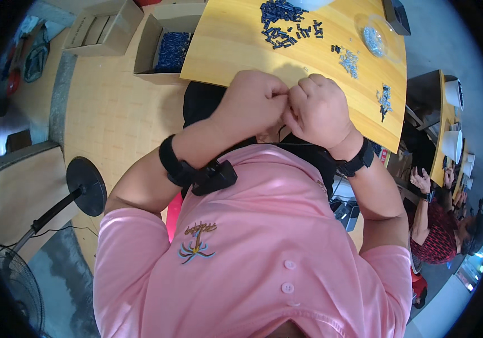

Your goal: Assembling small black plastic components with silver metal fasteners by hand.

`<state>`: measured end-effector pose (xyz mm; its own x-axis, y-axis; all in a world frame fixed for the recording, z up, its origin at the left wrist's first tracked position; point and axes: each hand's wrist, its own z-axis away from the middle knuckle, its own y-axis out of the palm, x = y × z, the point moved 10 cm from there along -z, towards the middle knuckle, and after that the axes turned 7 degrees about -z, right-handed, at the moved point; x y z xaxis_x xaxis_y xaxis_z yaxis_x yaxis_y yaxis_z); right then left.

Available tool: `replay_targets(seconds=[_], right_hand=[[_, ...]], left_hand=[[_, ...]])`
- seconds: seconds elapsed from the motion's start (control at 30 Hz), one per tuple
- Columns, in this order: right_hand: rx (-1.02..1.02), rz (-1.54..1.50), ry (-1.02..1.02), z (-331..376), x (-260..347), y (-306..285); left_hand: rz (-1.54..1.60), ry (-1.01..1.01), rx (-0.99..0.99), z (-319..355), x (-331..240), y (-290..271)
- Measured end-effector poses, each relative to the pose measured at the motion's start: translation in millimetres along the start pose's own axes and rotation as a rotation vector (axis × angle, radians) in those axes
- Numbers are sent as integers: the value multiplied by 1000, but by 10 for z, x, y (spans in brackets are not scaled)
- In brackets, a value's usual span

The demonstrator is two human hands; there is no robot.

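My left hand (251, 102) and my right hand (320, 109) meet in front of my body at the near edge of the yellow wooden table (219, 48). Both are closed, with thumbs and fingers pinched together at the tips. Whatever they hold is too small or too hidden to make out. Beyond them lies a heap of small dark blue and black cylindrical parts (281, 17). Small clear pieces (349, 63) are scattered to the right. Another small pile of clear and dark pieces (385, 100) sits near the right edge.
A clear round dish (373, 41) holds pale blue pieces. At left of the table, an open cardboard box (150, 48) contains dark blue parts, beside another carton (103, 28). A fan (16, 281) stands at lower left. Another person (438, 231) works at a table on the right.
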<state>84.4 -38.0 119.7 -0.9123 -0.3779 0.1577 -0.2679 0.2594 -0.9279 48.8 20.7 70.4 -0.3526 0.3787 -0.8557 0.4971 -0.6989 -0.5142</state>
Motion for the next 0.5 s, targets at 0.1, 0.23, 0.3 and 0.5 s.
replay_targets(seconds=[0.1,0.23,0.3,0.5], right_hand=[[51,-143,127,-91,-110,44],[-47,-226,274,-42,-334,-24],[-83,-206,348,110,-499,-30],[-5,-254,585,412,-841,156]], left_hand=[[88,-108,27,-3,322,-72],[329,-243,-215,48,874,-776],[347,-303,-434,132,1270,-1246],[299,-530,-511,-151,2420,-1856]])
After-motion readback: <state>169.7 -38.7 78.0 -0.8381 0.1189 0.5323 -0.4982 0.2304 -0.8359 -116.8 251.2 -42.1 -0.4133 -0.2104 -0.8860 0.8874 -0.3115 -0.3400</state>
